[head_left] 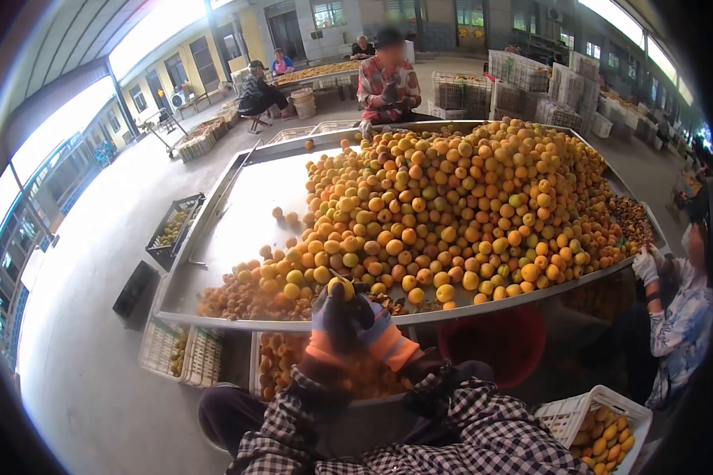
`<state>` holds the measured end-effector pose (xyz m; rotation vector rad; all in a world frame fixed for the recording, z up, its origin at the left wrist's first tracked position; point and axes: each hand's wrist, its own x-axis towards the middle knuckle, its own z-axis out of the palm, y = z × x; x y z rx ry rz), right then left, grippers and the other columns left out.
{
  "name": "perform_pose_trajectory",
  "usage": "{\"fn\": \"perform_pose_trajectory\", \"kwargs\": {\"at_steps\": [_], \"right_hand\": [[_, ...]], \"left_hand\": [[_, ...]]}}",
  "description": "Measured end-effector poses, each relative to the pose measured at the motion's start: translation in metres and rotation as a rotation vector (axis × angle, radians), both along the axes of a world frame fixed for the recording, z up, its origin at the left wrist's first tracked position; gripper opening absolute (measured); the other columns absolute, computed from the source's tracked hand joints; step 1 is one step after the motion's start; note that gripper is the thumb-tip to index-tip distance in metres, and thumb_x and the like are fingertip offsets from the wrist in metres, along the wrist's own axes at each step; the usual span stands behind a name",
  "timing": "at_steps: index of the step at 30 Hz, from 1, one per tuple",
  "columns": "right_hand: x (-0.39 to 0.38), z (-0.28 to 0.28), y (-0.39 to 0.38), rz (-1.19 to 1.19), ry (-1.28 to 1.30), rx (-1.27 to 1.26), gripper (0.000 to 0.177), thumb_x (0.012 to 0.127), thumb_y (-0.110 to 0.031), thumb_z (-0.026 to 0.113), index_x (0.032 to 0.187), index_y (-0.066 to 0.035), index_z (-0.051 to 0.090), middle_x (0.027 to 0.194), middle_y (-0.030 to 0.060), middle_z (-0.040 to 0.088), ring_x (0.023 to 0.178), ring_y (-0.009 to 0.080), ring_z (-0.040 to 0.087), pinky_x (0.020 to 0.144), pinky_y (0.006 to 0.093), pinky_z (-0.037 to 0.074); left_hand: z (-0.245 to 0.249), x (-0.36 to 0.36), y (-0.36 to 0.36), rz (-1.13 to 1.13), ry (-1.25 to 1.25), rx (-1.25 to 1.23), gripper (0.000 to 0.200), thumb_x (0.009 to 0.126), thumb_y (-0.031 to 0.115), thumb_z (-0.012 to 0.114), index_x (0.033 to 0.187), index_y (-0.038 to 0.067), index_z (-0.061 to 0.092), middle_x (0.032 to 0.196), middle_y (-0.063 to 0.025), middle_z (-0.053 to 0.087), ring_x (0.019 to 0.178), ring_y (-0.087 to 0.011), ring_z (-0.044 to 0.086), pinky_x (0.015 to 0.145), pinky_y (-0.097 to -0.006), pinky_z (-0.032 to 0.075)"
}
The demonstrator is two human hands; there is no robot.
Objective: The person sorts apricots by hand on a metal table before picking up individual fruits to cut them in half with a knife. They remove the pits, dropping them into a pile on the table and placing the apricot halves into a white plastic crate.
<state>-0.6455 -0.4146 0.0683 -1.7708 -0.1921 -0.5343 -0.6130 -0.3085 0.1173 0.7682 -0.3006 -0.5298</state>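
Observation:
Just over the near edge of a metal-topped table [249, 194], my two gloved hands are together around one yellow-orange apricot [340, 286]. My left hand [332, 317] is closed, with the fruit at its fingertips. Against it, my right hand [364, 315] is closed too, its fingers meeting the same apricot. Dark glove fingers hide much of the grip, and I cannot make out any tool. A large heap of apricots [451, 198] covers most of the tabletop. Brownish pieces, perhaps split fruit [234, 297], lie left of my hands. Below sits a container of orange fruit pieces [281, 360].
A red tub [495, 344] stands under the table to the right. White crates [562, 419] [202, 356] flank my legs, and a black crate [174, 229] is on the left floor. One person [388, 83] faces me across the table; another [681, 317] works at right.

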Motion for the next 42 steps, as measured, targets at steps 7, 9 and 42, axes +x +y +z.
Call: {"fn": "perform_pose_trajectory", "kwargs": {"at_steps": [7,9,42], "right_hand": [[-0.006,0.003,-0.009,-0.001,0.021,-0.041,0.019,0.088,-0.013,0.059,0.105,-0.005,0.057,0.088,0.0199,0.064,0.088,0.0396,0.062,0.069,0.0422,0.05],[-0.008,0.002,-0.005,0.017,-0.009,-0.009,0.019,0.087,-0.013,0.06,0.104,-0.005,0.057,0.089,0.0198,0.064,0.087,0.0394,0.062,0.069,0.042,0.05],[0.009,-0.016,0.005,-0.176,0.224,-0.127,0.023,0.092,-0.021,0.053,0.106,-0.004,0.056,0.092,0.0191,0.063,0.091,0.0396,0.061,0.072,0.042,0.05]], "left_hand": [[-0.021,0.059,0.034,0.056,-0.683,0.415,0.045,0.078,0.009,0.076,0.117,-0.003,0.057,0.107,-0.0082,0.064,0.098,-0.0154,0.061,0.086,-0.03,0.051],[-0.008,0.045,0.04,0.081,-0.616,0.481,0.041,0.081,0.012,0.074,0.116,-0.002,0.058,0.104,-0.0076,0.065,0.095,-0.0152,0.062,0.084,-0.0296,0.051],[-0.023,0.017,-0.005,0.009,0.179,0.147,0.053,0.095,0.047,0.052,0.108,-0.004,0.06,0.099,-0.0118,0.065,0.089,-0.0194,0.062,0.081,-0.0298,0.05]]}}
